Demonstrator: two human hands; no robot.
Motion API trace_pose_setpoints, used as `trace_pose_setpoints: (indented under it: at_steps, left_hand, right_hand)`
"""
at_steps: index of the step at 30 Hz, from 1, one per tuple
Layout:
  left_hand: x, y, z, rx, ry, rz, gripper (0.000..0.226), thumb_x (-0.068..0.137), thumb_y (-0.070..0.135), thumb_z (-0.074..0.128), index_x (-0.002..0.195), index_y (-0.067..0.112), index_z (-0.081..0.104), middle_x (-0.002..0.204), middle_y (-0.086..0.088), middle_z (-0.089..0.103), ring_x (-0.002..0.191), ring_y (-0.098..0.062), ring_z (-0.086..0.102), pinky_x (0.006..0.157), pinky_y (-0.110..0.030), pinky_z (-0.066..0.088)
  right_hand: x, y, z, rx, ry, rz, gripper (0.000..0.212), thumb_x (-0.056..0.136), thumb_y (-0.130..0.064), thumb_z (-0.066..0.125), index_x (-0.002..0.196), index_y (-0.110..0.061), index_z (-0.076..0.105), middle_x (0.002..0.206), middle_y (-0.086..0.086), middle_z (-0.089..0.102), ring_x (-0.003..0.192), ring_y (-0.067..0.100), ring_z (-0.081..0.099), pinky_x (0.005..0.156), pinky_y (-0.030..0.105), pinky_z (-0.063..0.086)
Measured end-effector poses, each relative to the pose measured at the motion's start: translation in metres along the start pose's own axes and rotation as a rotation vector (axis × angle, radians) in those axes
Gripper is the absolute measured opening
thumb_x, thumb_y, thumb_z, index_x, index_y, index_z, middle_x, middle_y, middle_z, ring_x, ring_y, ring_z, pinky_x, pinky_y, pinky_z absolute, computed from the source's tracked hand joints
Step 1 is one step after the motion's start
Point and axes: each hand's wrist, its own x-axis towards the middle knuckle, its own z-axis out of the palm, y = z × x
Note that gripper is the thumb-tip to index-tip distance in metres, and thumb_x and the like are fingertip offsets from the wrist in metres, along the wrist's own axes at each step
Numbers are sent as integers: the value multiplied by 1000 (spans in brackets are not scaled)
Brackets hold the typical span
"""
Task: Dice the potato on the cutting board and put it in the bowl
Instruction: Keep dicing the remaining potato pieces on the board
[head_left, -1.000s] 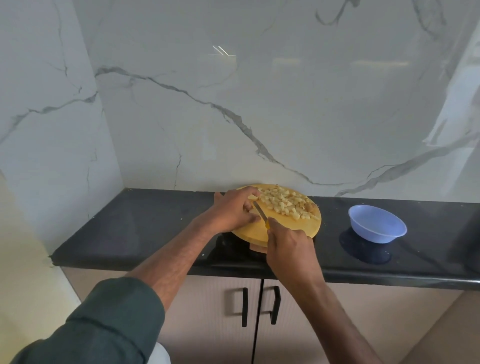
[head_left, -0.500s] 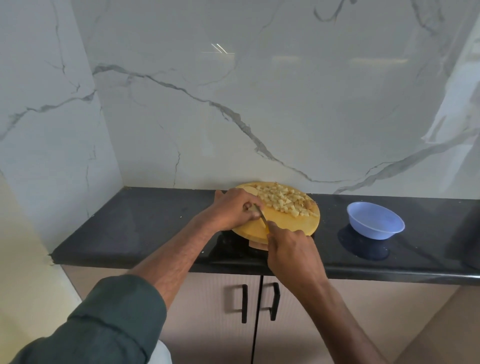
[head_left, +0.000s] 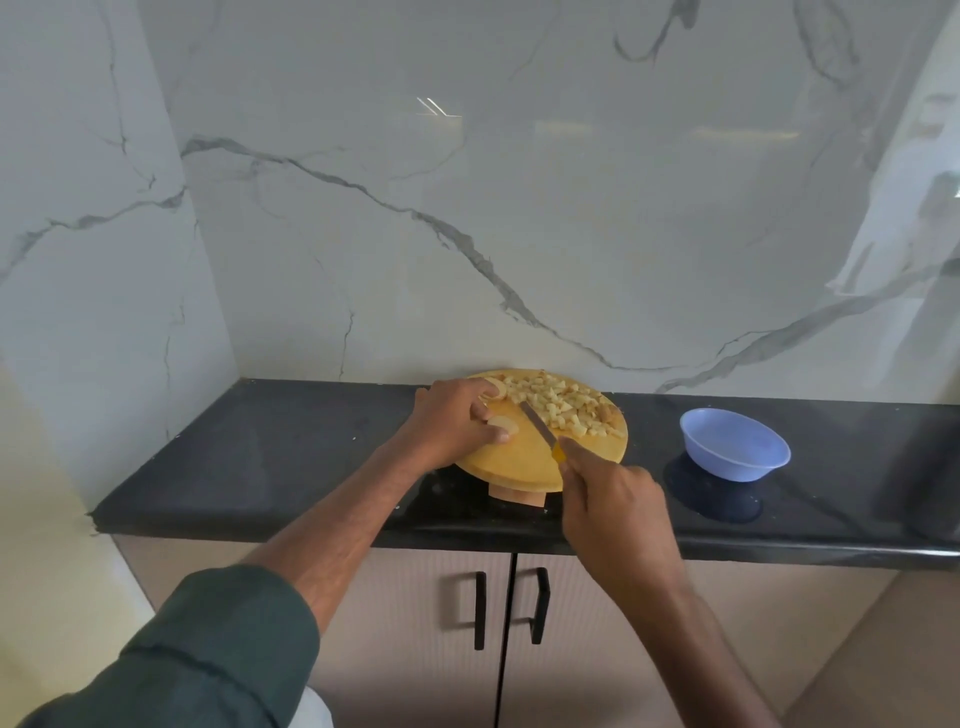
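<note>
Still dicing imo: left hand (head_left: 457, 423) pinches last potato slice (head_left: 503, 427) on cutting board (head_left: 524, 457), right hand (head_left: 613, 506) grips knife (head_left: 537, 428) w/ dice pile (head_left: 561, 408) beside, bowl (head_left: 735, 443) empty, next = chop it.

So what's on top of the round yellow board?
On the cutting board lie a heap of potato cubes, the knife blade, and potato slices held by the left hand. That hand covers part of the slices and board.
</note>
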Motion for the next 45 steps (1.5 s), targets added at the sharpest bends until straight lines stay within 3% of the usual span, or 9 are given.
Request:
trace_pose_setpoints:
  at_steps: [4,11,23,27,29,32,36,41,45]
  left_hand:
    - [-8,-3,5,-144,68,-13,70,71,39,89,132,17,64,110,3,75,102,-7,67,102,-40,51]
    - [-8,-3,5,-135,75,12,64,70,35,91,126,16,68,104,-1,77,96,-4,69,91,-27,56]
    - [1,-9,4,-146,28,44,53,71,25,91,119,14,71,93,3,78,92,-2,71,86,-16,53]
    - [1,-11,4,-150,35,55,50,72,25,90,118,13,73,97,5,76,88,6,68,83,-11,52]
    - [0,-11,5,-134,33,73,48,74,24,89,118,12,73,98,11,74,88,8,67,86,-14,54]
    - [1,-9,4,-92,-4,110,38,81,22,84,117,17,75,96,2,77,93,-4,70,92,-21,54]
    - [2,-9,1,-11,-41,129,27,85,23,80,111,24,78,109,10,73,85,14,58,76,-4,43]
    - [4,-8,1,27,-56,119,30,85,26,80,114,24,76,113,4,74,96,-2,63,87,-19,49]
    - [2,-11,3,-34,-23,74,48,81,27,84,126,25,69,109,0,74,101,-9,66,93,-29,55]
  right_hand:
    - [14,-7,18,3,-49,16,34,107,-28,39,134,-23,59,84,-2,68,71,20,63,66,38,55]
    - [20,-11,31,9,-81,22,39,108,-30,38,143,-27,53,86,2,69,71,23,64,65,39,56]
    - [27,-11,35,-123,-120,9,42,108,-34,33,147,-31,48,92,5,67,81,27,62,71,40,55]
    - [28,-14,39,-167,-146,-5,43,107,-29,34,149,-29,44,99,9,66,88,31,62,70,39,49]
    - [28,-13,39,-160,-151,-8,44,107,-29,35,150,-29,43,99,9,66,88,31,62,68,38,46]
    - [25,-12,37,-151,-164,-2,45,107,-30,34,151,-30,42,97,8,65,87,30,61,67,37,44]
    - [13,-9,30,-128,-179,-2,45,108,-33,32,152,-30,40,85,3,64,77,23,60,66,37,53]
    - [-11,2,19,-108,-162,-50,44,108,-35,32,151,-31,42,79,-4,64,69,19,61,68,42,57]
    - [-26,4,4,-33,-85,-79,41,106,-31,43,145,-25,54,63,-10,57,54,15,54,56,34,49]
